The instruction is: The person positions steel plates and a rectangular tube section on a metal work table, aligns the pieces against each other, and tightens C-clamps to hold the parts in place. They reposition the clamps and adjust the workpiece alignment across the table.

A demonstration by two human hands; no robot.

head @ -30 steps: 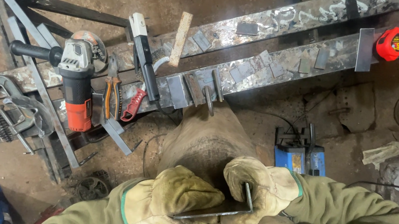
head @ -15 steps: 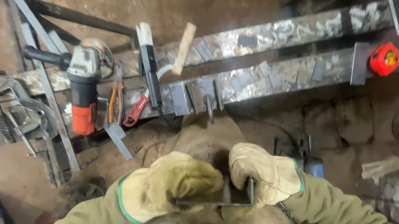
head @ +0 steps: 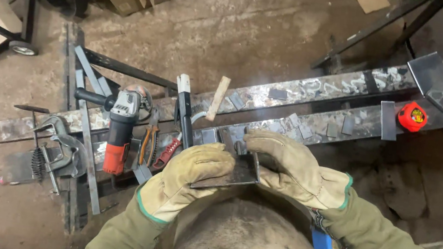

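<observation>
Steel plate (head: 230,171) gripped between gloved left hand (head: 189,177) and right hand (head: 290,166), both clenched on it; red round tape measure (head: 412,116) on beam (head: 316,124) beyond.

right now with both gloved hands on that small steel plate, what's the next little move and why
Probably lower the steel plate forward onto the nearer steel bar. The left hand grips its near edge and the right hand its far side, so it hangs just above the bar, right beside the small metal tabs already lying along it. The angle grinder lies untouched to the left.
</observation>
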